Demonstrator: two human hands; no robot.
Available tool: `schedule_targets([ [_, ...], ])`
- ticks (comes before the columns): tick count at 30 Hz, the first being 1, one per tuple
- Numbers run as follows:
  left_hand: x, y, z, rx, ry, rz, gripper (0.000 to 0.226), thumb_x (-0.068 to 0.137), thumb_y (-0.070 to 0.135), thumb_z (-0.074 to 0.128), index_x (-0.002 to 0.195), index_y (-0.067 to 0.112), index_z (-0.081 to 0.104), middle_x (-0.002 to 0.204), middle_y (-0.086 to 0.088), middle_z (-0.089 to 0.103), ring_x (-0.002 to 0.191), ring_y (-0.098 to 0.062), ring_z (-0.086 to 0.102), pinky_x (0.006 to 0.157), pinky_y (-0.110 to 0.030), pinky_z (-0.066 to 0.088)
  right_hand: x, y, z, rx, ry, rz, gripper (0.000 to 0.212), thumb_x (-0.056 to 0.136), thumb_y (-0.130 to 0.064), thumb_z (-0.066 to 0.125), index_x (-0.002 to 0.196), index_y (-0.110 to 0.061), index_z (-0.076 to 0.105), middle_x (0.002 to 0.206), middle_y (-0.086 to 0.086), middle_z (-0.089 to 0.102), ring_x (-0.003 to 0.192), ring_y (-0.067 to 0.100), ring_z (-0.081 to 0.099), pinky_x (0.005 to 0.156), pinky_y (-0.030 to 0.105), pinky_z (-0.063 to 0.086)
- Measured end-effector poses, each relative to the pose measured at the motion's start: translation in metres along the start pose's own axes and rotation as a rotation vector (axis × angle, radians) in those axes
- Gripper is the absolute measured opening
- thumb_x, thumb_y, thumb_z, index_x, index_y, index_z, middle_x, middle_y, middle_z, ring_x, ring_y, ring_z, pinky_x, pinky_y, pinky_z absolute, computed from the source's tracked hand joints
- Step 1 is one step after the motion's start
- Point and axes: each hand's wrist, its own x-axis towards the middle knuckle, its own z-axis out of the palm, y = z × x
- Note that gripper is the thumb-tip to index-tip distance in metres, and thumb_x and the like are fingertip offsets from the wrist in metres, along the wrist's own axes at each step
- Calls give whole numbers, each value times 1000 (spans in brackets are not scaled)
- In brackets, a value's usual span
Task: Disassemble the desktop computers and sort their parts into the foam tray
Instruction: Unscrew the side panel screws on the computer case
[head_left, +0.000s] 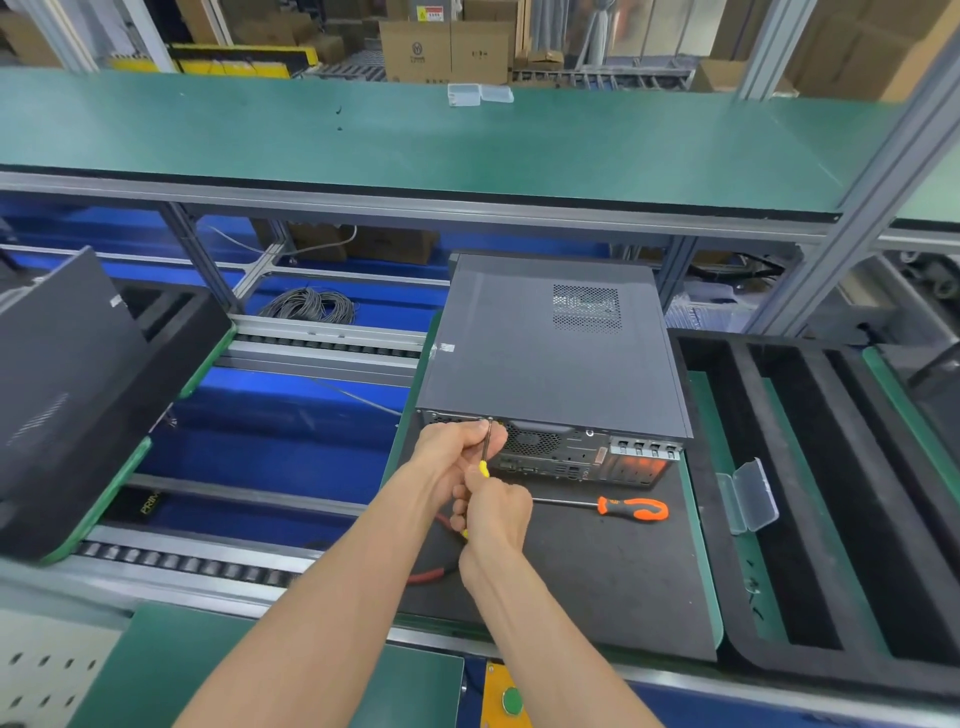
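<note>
- A dark grey desktop computer case (550, 353) is laid on its side on a black mat (597, 571), its rear panel turned toward the person; a perforated vent patch is seen in the upper side panel, and a round fan grille, ports and expansion slots are seen on the rear
- A yellow-handled screwdriver (484, 467) is set with its tip at the top edge of the rear panel; its handle is gripped in the curled fingers of the right hand (493, 512), while its shaft is pinched by the left hand (457, 457), which is pressed against the rear panel
- The left part of the rear panel is hidden behind the left hand
- An orange-and-black screwdriver (623, 506) is laid on the mat just in front of the case, apart from both hands
- A red cable (431, 574) is partly covered by the right forearm
- A black foam tray (810, 499) with long slots is placed just right of the mat; a small clear plastic box (748, 496) with its lid open is rested between them
- At the left, a second dark case (67, 384) is tilted over another foam tray; a coil of grey cable (311, 306) is seen beyond the roller conveyor
- A green button (511, 699) is mounted on a yellow plate at the near edge
- Yellowish lettering is seen low at the left but cannot be read; printing on the far cardboard boxes (447, 52) is too blurred to read
</note>
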Motion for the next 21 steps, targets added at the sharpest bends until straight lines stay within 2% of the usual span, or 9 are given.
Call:
schedule_targets([
  [2, -2, 0, 0, -34, 17, -15, 19, 104, 1, 44, 92, -3, 59, 74, -10, 62, 37, -10, 55, 34, -16, 40, -1, 0, 3, 6, -12, -2, 25, 90, -10, 69, 66, -2, 64, 49, 4, 54, 40, 12, 42, 41, 23, 36],
  [4, -1, 2, -1, -24, 11, -22, 20, 104, 3, 44, 94, -2, 61, 74, -10, 64, 45, -13, 60, 39, -20, 43, -2, -2, 5, 37, -20, 13, 26, 89, -15, 73, 67, -5, 62, 50, 4, 51, 41, 14, 39, 41, 24, 34],
  [7, -1, 2, -2, 43, 5, -43, 23, 105, 8, 44, 89, 2, 61, 73, -8, 67, 38, -14, 56, 32, -16, 30, 2, -7, 2, 92, 26, 56, 27, 95, -20, 60, 73, -5, 63, 56, 10, 57, 40, 17, 44, 39, 24, 34],
  [10, 0, 1, -1, -38, 27, -38, 15, 102, 2, 47, 105, -4, 61, 90, -15, 69, 46, -14, 65, 31, -18, 36, 4, -7, -2, 132, 12, 74, 19, 98, -8, 54, 83, 1, 63, 55, 10, 61, 41, 17, 48, 37, 22, 34],
  [12, 2, 0, 0, -70, 20, -14, 16, 102, -1, 48, 105, -7, 61, 86, -15, 71, 52, -15, 69, 39, -22, 48, 3, -6, -4, 136, -22, 87, 18, 96, -7, 62, 79, 0, 63, 51, 6, 59, 41, 14, 48, 38, 21, 34],
  [14, 6, -2, -1, -108, 39, 7, 15, 100, -3, 51, 96, -9, 65, 82, -16, 74, 66, -20, 74, 63, -29, 61, 2, -7, -4, 99, -61, 92, 18, 92, -11, 70, 77, -3, 64, 53, 3, 57, 42, 12, 46, 38, 20, 32],
  [15, 8, -3, -2, -101, 44, 12, 16, 99, -4, 52, 92, -7, 66, 82, -17, 74, 73, -23, 73, 70, -31, 61, 2, -9, -4, 84, -68, 88, 18, 91, -13, 71, 79, -3, 63, 57, 4, 57, 42, 12, 45, 38, 20, 31],
  [18, 8, -3, -1, -92, 39, 23, 18, 99, -4, 51, 90, -7, 67, 90, -20, 70, 77, -26, 70, 59, -29, 57, 4, -11, -3, 90, -26, 113, 23, 97, -23, 60, 84, -3, 62, 64, 11, 60, 43, 14, 44, 36, 21, 31],
  [21, 9, -3, 0, -148, 56, 28, 13, 97, -9, 52, 97, -12, 64, 89, -22, 70, 74, -25, 72, 59, -26, 61, 5, -9, -4, 115, 0, 113, 21, 99, -15, 52, 88, -1, 64, 58, 11, 63, 43, 16, 46, 36, 21, 33],
])
